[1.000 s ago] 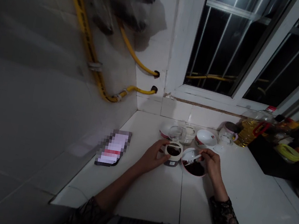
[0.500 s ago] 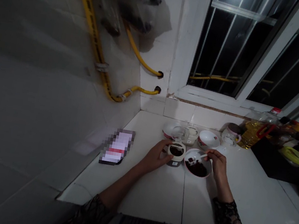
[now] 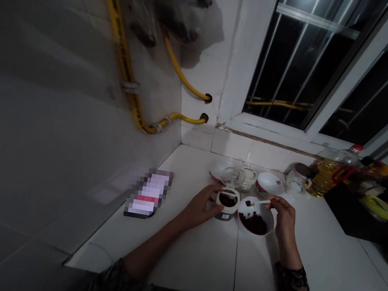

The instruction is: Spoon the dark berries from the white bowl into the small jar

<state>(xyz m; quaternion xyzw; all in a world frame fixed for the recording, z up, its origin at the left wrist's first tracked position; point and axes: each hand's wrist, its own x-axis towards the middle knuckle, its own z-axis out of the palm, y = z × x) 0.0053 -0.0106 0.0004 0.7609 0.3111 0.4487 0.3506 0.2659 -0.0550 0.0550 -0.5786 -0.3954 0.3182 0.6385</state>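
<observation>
On the white tiled counter my left hand [image 3: 201,207] wraps round a small white jar [image 3: 226,203] with dark contents, holding its left side. Just right of the jar stands a red-rimmed bowl [image 3: 255,219] with a dark heap in it. My right hand [image 3: 283,221] pinches the handle of a small white spoon [image 3: 255,203], whose tip hangs over the bowl's far rim with a dark bit on it.
Behind the jar stand two white bowls [image 3: 270,183], a glass cup [image 3: 230,175] and a small lidded jar [image 3: 299,174]. An oil bottle [image 3: 329,170] and a dark tray of bottles [image 3: 366,204] sit at the right. A flat packet [image 3: 148,193] lies left by the wall. Yellow gas hoses [image 3: 168,119] run along the tiles.
The spoon has lifted slightly from the bowl's heap toward its far rim, carrying a dark bit. My left hand stays on the jar. The view has shifted a little.
</observation>
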